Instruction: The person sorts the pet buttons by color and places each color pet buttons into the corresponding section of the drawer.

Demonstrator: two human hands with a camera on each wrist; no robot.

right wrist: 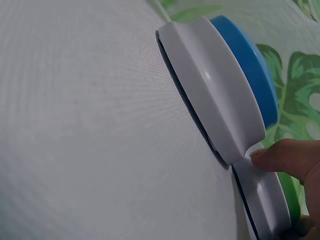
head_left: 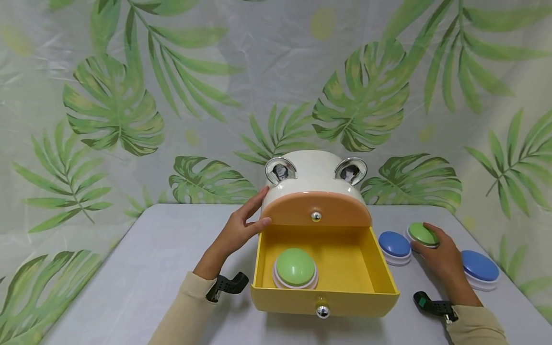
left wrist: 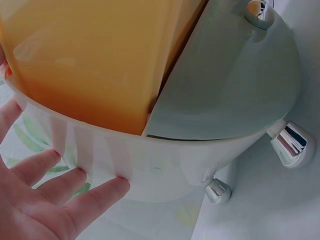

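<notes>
A white box (head_left: 311, 170) with silver eye-like ornaments has its yellow drawer (head_left: 289, 301) pulled out below an orange front panel (head_left: 293, 211). My left hand (head_left: 235, 230) rests against the box's left side, thumb by the front edge. Its fingers look nearly straight along the white shell (left wrist: 165, 170) in the left wrist view. Inside the drawer, on the left, sits a green domed push button (head_left: 295, 266) with a white base. Over to the right, my right hand (head_left: 446, 256) grips another green push button (head_left: 421, 233) by its sides, thumb at the white base (right wrist: 262, 197).
Next to the gripped button is a blue push button (head_left: 394, 244). A larger-looking blue button (head_left: 479, 266) lies right of my right wrist. The white table (head_left: 172, 249) ends at a leaf-print backdrop (head_left: 276, 72). A silver knob (head_left: 322, 311) sticks out from the drawer front.
</notes>
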